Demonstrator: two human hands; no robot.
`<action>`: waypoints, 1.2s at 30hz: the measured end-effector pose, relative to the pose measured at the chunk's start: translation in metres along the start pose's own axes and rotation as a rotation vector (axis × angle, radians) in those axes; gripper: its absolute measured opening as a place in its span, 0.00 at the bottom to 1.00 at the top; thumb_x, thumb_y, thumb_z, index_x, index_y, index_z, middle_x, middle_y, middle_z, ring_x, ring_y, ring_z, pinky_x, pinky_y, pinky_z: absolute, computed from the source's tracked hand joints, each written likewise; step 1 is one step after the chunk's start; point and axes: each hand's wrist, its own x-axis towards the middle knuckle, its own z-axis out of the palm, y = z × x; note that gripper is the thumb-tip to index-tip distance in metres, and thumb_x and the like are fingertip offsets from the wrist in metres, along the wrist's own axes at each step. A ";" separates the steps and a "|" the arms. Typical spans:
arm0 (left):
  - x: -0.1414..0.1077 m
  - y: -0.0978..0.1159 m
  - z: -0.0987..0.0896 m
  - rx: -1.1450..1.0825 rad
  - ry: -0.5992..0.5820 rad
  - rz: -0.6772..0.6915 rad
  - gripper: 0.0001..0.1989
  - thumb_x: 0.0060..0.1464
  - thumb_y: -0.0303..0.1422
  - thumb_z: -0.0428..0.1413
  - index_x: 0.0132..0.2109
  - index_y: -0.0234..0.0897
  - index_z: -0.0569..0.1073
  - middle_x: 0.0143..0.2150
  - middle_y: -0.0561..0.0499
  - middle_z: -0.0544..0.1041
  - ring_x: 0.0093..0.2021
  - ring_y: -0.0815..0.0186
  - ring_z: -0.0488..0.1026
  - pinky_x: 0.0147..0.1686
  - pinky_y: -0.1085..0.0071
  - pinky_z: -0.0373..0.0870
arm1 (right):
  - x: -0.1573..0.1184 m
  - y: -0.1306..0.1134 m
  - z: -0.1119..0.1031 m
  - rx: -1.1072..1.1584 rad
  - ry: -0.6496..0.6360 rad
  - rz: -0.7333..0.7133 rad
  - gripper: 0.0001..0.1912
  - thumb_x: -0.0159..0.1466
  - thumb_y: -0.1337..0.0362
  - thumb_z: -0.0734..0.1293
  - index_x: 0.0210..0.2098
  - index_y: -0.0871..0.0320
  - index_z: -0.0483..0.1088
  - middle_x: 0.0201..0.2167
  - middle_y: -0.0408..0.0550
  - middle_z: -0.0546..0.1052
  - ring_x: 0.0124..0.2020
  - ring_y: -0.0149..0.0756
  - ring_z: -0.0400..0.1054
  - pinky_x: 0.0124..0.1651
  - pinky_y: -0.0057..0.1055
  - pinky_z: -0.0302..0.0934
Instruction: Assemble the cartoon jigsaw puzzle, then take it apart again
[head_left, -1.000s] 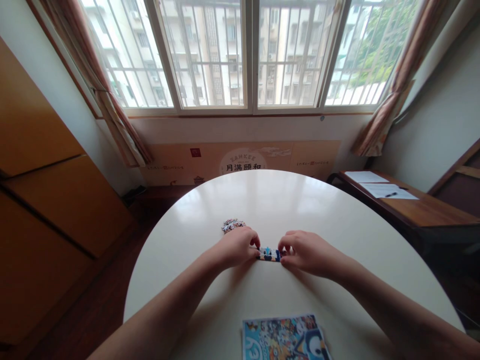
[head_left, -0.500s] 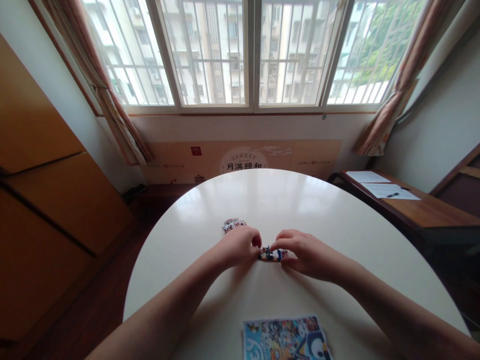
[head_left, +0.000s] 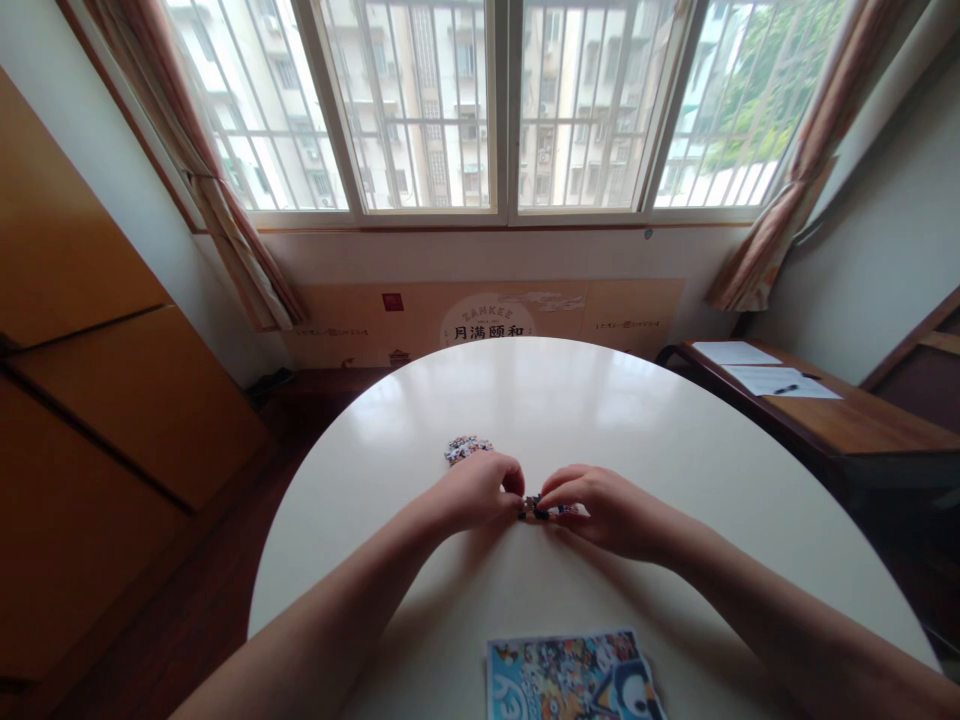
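Several small jigsaw puzzle pieces [head_left: 534, 507] lie in a short cluster on the white table, between my two hands. At the cluster's left end, my left hand [head_left: 484, 488] is closed, with thumb and fingertips pinched on its edge. My right hand [head_left: 607, 505] reaches in from the right, thumb and fingers closed on pieces of the cluster and covering its right part. Just beyond my left hand sits a heap of loose puzzle pieces [head_left: 466, 449]. How the pieces under my fingers fit together is too small to tell.
Near the front edge of view, a colourful printed picture sheet [head_left: 570, 675] rests on the round white table [head_left: 360, 600]. To the right stands a wooden desk [head_left: 892, 410] with papers [head_left: 780, 381] and a pen. A barred window and a cardboard panel [head_left: 337, 310] are beyond.
My right hand has shifted slightly left, its fingers now covering more of the puzzle pieces. My left hand has barely moved.
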 end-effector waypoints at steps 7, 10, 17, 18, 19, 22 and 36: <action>0.001 -0.003 0.001 -0.051 -0.016 0.005 0.08 0.47 0.30 0.61 0.37 0.38 0.81 0.35 0.52 0.81 0.36 0.64 0.76 0.34 0.73 0.65 | 0.001 -0.002 -0.005 0.063 -0.009 0.020 0.11 0.62 0.70 0.68 0.42 0.52 0.80 0.40 0.47 0.81 0.37 0.35 0.75 0.43 0.30 0.68; 0.001 -0.004 0.000 -0.103 -0.057 0.016 0.08 0.48 0.29 0.59 0.36 0.38 0.81 0.34 0.52 0.82 0.36 0.65 0.77 0.35 0.73 0.66 | 0.000 -0.003 -0.007 0.065 -0.027 0.023 0.11 0.62 0.70 0.68 0.42 0.52 0.80 0.40 0.47 0.81 0.37 0.35 0.75 0.43 0.30 0.68; 0.001 -0.002 -0.001 -0.098 -0.064 0.000 0.08 0.49 0.31 0.59 0.35 0.38 0.82 0.32 0.52 0.82 0.34 0.65 0.76 0.33 0.73 0.65 | -0.001 -0.005 -0.008 0.047 -0.044 0.007 0.12 0.62 0.70 0.67 0.43 0.52 0.80 0.40 0.46 0.81 0.37 0.35 0.75 0.42 0.29 0.67; 0.002 -0.002 -0.001 -0.085 -0.058 -0.001 0.08 0.50 0.32 0.58 0.35 0.37 0.82 0.31 0.52 0.82 0.33 0.65 0.76 0.32 0.72 0.64 | -0.001 -0.006 -0.008 0.037 -0.044 0.007 0.13 0.62 0.70 0.67 0.43 0.52 0.79 0.40 0.46 0.81 0.37 0.34 0.75 0.42 0.29 0.67; 0.002 -0.002 -0.001 -0.074 -0.053 0.000 0.08 0.50 0.32 0.58 0.35 0.37 0.82 0.30 0.52 0.82 0.33 0.65 0.76 0.32 0.72 0.64 | -0.001 -0.006 -0.008 0.028 -0.045 0.007 0.13 0.62 0.70 0.67 0.43 0.52 0.79 0.40 0.45 0.81 0.37 0.34 0.75 0.42 0.29 0.67; 0.002 -0.003 0.001 -0.052 -0.043 0.008 0.08 0.50 0.32 0.58 0.35 0.37 0.82 0.30 0.51 0.82 0.32 0.65 0.75 0.31 0.73 0.63 | 0.000 -0.007 -0.008 0.009 -0.050 0.002 0.14 0.62 0.71 0.67 0.44 0.51 0.79 0.41 0.45 0.81 0.38 0.34 0.75 0.42 0.29 0.67; 0.004 -0.005 0.003 -0.064 -0.077 -0.038 0.10 0.52 0.35 0.58 0.37 0.38 0.83 0.33 0.51 0.82 0.34 0.64 0.76 0.32 0.72 0.64 | 0.000 -0.012 -0.011 -0.030 -0.077 -0.022 0.16 0.63 0.70 0.67 0.46 0.48 0.79 0.43 0.45 0.81 0.40 0.35 0.76 0.44 0.30 0.66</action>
